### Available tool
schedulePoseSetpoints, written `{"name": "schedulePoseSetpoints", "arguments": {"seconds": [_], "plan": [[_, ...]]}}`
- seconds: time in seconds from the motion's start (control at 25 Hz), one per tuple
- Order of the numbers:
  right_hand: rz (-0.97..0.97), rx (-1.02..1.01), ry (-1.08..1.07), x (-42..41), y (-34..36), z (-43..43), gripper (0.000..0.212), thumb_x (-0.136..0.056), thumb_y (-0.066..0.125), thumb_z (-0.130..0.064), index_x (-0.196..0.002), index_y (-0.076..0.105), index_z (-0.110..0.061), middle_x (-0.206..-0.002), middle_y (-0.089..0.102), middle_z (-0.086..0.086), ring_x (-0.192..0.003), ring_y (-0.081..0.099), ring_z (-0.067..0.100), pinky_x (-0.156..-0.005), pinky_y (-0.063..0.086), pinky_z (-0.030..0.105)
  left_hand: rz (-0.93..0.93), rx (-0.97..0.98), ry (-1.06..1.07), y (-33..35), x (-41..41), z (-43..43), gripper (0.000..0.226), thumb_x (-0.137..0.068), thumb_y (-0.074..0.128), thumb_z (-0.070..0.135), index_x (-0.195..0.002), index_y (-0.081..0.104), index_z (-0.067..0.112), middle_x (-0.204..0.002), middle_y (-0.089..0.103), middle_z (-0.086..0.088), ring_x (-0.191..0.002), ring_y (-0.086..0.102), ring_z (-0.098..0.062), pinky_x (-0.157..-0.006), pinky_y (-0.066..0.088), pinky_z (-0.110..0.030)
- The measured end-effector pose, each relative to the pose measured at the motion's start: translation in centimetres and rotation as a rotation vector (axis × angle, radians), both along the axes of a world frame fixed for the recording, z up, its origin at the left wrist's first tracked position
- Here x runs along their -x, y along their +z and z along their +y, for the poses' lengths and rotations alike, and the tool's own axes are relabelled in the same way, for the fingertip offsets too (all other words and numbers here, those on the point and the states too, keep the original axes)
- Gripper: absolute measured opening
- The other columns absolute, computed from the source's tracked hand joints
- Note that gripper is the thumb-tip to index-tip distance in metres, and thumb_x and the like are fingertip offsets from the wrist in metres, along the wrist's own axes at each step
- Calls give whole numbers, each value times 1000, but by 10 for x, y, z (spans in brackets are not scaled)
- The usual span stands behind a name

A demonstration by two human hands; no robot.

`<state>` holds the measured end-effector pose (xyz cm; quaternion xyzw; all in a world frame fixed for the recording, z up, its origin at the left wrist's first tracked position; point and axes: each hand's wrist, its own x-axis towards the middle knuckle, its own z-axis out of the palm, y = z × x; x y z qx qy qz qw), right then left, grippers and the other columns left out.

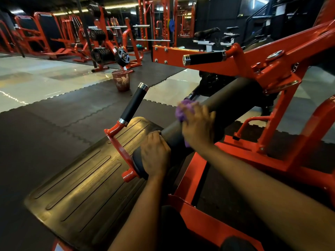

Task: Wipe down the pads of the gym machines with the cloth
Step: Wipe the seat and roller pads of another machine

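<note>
Head view: right hand, fingers curled round the purple cloth, bears on the roller pad at one o'clock of the left hand clamping its end; long, firm, overlapping strokes would suit.

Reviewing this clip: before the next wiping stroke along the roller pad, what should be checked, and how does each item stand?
1. Purple cloth gripped in right hand: ok.
2. Cloth pressed against roller pad: ok.
3. Left hand gripping the pad's near end to steady it: ok.
4. Pad's upper stretch toward the red frame free of objects: ok.
5. Pad's underside wiped: cannot tell, hidden.
6. Cloth clean enough: cannot tell, blurred.
</note>
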<state>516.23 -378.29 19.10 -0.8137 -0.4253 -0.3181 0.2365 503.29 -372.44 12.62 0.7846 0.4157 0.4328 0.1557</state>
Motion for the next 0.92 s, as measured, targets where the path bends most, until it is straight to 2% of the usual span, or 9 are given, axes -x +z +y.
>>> {"name": "schedulePoseSetpoints", "arguments": {"seconds": [0.08, 0.2, 0.4, 0.52, 0.64, 0.72, 0.84, 0.92], "plan": [[-59, 65, 73, 13, -18, -2, 55, -89, 57, -33, -143, 51, -43, -140, 51, 5, -116, 49, 29, -90, 33, 41, 2, -1, 4, -1, -3, 2, 29, -98, 45, 30, -118, 59, 15, -109, 63, -5, -100, 57, -17, -87, 49, -33], [-83, 92, 131, -26, 2, -13, 49, -91, 57, -27, -138, 57, -42, -143, 50, 6, -122, 47, 31, -95, 31, 43, -6, -20, 9, -4, -2, 1, 24, -100, 48, 25, -119, 59, 14, -110, 63, -6, -100, 57, -17, -87, 48, -33], [105, -111, -154, -118, 58, -24, 44, -93, 54, -19, -131, 64, -39, -150, 45, 6, -136, 36, 37, -111, 23, 52, 11, -45, 6, -5, -2, 3, 27, -101, 45, 26, -121, 58, 14, -112, 62, -6, -102, 57, -17, -89, 48, -34], [229, -170, -213, -82, 51, -8, 40, -91, 58, -19, -126, 65, -38, -154, 40, 4, -140, 32, 39, -114, 20, 53, 36, -60, 23, -6, -2, 2, 26, -101, 45, 26, -121, 58, 14, -112, 62, -6, -102, 57, -17, -88, 48, -33], [26, -29, -54, -29, 12, -11, 45, -88, 61, -22, -130, 63, -37, -149, 45, 6, -126, 44, 35, -99, 37, 48, 46, -10, 54, 6, -11, 2, 22, -99, 47, 25, -113, 59, 12, -107, 62, -7, -97, 55, -18, -83, 45, -31], [-63, 16, 26, -35, 4, -21, 48, -88, 62, -21, -133, 61, -38, -146, 48, 7, -120, 47, 33, -90, 38, 44, 95, -33, 48, 28, -29, 1, 26, -98, 42, 24, -108, 61, 10, -104, 63, -9, -96, 53, -20, -82, 45, -33], [-119, 47, 57, -79, 23, -32, 52, -86, 62, -16, -133, 61, -38, -146, 48, 9, -124, 45, 35, -93, 38, 46, 109, -102, -74, 58, -65, -5, 27, -101, 42, 23, -106, 63, 9, -102, 64, -10, -95, 54, -22, -83, 47, -37], [-112, 18, 4, -118, 41, -37, 47, -89, 59, -15, -130, 64, -38, -145, 49, 10, -124, 45, 38, -97, 35, 49, 116, -96, -100, 62, -78, -5, 26, -102, 41, 23, -106, 63, 9, -103, 64, -9, -95, 53, -21, -83, 45, -35]]}}
